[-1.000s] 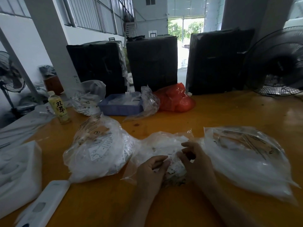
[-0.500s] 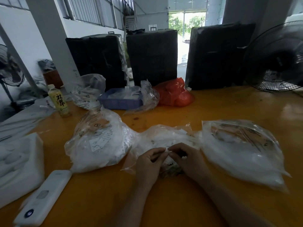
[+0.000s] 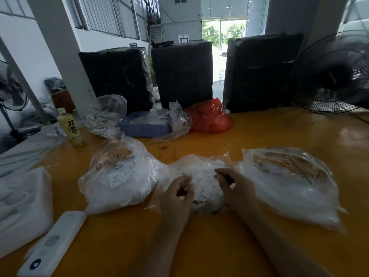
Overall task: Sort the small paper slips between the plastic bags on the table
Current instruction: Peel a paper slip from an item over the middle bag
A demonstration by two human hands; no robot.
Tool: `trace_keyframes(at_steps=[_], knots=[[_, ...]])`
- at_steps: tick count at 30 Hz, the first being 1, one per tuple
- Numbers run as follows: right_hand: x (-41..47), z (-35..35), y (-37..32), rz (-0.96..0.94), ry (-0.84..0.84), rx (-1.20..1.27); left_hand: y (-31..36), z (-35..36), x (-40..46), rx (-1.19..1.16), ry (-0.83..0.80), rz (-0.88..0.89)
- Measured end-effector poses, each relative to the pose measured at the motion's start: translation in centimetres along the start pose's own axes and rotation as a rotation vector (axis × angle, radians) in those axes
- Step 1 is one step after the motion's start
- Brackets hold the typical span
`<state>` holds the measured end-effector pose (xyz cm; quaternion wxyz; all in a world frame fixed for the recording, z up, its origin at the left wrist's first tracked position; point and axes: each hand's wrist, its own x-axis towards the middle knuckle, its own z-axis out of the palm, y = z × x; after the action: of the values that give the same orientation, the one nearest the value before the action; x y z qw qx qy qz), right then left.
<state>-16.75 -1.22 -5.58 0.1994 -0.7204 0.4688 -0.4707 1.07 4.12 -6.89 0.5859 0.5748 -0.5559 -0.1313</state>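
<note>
A: Where are the slips vs the hands?
B: Middle clear bag (image 3: 201,176) lies on the orange bench (image 3: 279,136), full of small white paper slips (image 3: 205,182) w/ dark print. Both hands sit on the near half of that bag, slips between & under them.
A: Left hand?
B: Left hand (image 3: 176,193) rests on the bag's left side, back up, fingers curled in, pinching a small white slip (image 3: 181,196) at the fingertips. Forearm runs in from the bottom edge.
A: Right?
B: Right hand (image 3: 232,183) on the bag's right side, knuckles up, curled the same way, a white slip (image 3: 232,185) nipped between thumb & fingers. The two hands are apart, printed slips showing in the gap.
A: Other bags?
B: Left clear bag (image 3: 119,174) w/ a printed label touches the middle one's left edge, bulging. Right clear bag (image 3: 289,182) lies flatter, just beside the right hand, touching the middle bag.
A: Anything else close?
B: White remote-like device (image 3: 52,242) near left, white foam block (image 3: 22,204) beside it, tea bottle (image 3: 69,128) farther back left. Blue tray (image 3: 143,128) and red bag (image 3: 209,116) behind, well apart from the hands.
</note>
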Motion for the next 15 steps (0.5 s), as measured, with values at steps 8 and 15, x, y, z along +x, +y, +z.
trace_keyframes(at_steps=[8,15], knots=[[2.3,-8.0,3.9,0.402,0.19,-0.836,-1.0,-7.7,5.8,0.437,0.606,0.08],[2.5,-8.3,5.4,0.617,-0.069,-0.849,-2.3,-9.3,7.8,0.578,0.462,-0.153]])
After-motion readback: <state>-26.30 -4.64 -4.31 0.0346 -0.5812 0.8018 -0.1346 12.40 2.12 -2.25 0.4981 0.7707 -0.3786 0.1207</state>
